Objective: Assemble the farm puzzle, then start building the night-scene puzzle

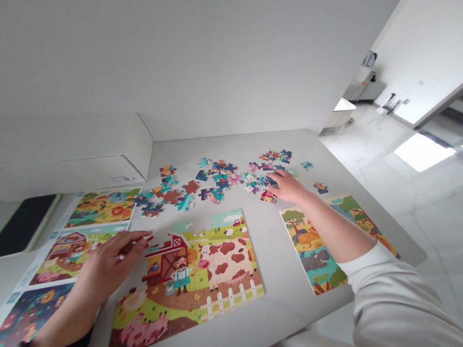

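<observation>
My left hand is pinched at the left edge of a partly assembled farm puzzle; a small red puzzle piece shows at its fingertips, mostly hidden. The puzzle has a red barn, a farmer, a spotted cow, a pink pig and a white fence, with a gap at its upper left. Farther back, my right hand reaches with fingers extended among loose puzzle pieces, its fingertips over some of them. Close below that hand lies a red barn piece.
A picture sheet and a dark-screened phone lie at the left, by a white box. An animal puzzle lies under my right forearm. The white table meets a wall behind; its right edge borders the floor.
</observation>
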`<action>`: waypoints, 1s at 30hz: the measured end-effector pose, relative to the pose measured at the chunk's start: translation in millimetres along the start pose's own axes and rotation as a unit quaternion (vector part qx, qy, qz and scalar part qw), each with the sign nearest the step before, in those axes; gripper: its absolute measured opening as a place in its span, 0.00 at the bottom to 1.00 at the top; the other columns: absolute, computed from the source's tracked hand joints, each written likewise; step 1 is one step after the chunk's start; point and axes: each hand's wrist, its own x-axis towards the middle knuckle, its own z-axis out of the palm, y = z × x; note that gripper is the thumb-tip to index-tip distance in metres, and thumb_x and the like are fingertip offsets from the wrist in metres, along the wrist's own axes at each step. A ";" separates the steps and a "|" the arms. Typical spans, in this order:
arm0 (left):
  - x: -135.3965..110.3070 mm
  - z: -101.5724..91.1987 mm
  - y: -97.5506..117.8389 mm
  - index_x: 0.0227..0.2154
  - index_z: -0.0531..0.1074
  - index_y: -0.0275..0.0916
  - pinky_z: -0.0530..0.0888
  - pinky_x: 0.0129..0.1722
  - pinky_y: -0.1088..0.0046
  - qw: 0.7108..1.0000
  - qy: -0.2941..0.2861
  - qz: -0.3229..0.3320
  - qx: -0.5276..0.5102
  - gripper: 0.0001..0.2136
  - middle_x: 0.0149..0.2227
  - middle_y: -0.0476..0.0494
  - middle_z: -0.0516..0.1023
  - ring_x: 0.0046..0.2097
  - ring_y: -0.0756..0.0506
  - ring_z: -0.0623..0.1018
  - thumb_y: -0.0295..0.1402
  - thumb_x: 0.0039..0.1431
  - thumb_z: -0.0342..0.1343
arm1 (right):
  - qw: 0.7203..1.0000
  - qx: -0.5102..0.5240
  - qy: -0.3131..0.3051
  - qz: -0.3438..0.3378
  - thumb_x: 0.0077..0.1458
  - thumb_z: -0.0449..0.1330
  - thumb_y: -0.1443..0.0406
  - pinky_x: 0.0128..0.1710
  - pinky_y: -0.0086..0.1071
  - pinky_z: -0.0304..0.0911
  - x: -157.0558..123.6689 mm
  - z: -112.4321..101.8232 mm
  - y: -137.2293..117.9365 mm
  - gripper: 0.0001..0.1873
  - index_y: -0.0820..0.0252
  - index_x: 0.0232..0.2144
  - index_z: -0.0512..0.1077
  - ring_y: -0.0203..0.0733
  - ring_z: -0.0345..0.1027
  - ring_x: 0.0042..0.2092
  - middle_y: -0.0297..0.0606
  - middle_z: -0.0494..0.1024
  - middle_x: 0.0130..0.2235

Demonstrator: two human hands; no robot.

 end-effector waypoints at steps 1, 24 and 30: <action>-0.6 -0.2 -0.6 0.47 0.83 0.46 0.79 0.38 0.71 1.000 0.000 0.001 -0.002 0.19 0.43 0.45 0.87 0.38 0.44 0.84 0.53 0.71 0.56 | 1.000 0.010 0.014 -0.007 0.71 0.62 0.54 0.73 0.48 0.58 4.4 0.0 -2.2 0.30 0.55 0.70 0.71 0.59 0.60 0.74 0.52 0.67 0.74; -0.1 -3.8 5.2 0.47 0.83 0.45 0.80 0.38 0.72 1.000 -0.011 0.008 -0.015 0.17 0.44 0.43 0.87 0.40 0.43 0.86 0.50 0.72 0.57 | 0.991 0.032 0.104 0.075 0.65 0.69 0.53 0.64 0.48 0.67 78.4 -7.0 -2.3 0.25 0.56 0.59 0.82 0.59 0.74 0.62 0.52 0.81 0.60; -0.1 -6.4 13.6 0.47 0.83 0.45 0.79 0.37 0.72 1.000 0.002 0.002 -0.015 0.18 0.42 0.43 0.87 0.38 0.44 0.84 0.51 0.72 0.55 | 0.982 0.127 0.067 0.119 0.56 0.74 0.60 0.58 0.43 0.71 83.1 -16.2 -11.0 0.13 0.55 0.44 0.86 0.53 0.80 0.52 0.43 0.87 0.50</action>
